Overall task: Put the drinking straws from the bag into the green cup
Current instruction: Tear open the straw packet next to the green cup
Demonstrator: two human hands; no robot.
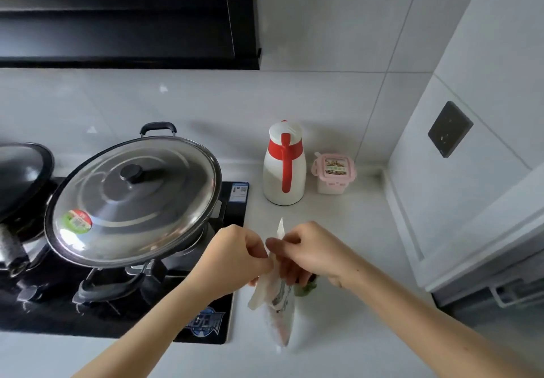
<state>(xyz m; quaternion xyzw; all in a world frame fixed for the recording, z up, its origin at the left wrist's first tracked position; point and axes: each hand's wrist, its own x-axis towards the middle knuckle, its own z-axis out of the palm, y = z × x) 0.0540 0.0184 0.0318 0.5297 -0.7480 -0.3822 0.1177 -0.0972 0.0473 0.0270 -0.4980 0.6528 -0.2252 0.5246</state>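
Both hands are meeting in the lower middle of the frame, above the white counter (338,230). The left hand (235,255) is pinching the top edge of the bag (279,313) between thumb and fingers, and the right hand (309,252) is gripping the same top edge from the other side, so the two hands are almost touching with the bag's mouth between them. A thin white strip of the bag's top is sticking up just above the knuckles. The bag is hanging down from the hands, translucent and pale, tapering toward its bottom near the lower centre of the frame. Something pinkish and pale is showing through it, but whether these are the straws cannot be told.

A bit of green (307,289) is peeking out just below the right hand, right of the bag; it is too hidden to say that it is the cup.

In the left half of the frame, a wok with a steel lid (132,198) is sitting on a black stove (206,313). A second dark lid (20,177) is showing at the far left edge. Above the hands, at the back of the counter, a white jug (284,168) with a red handle is standing, with a small pink box (334,174) just beside it on the right. A dark wall socket (449,128) is sitting on the wall at the right.
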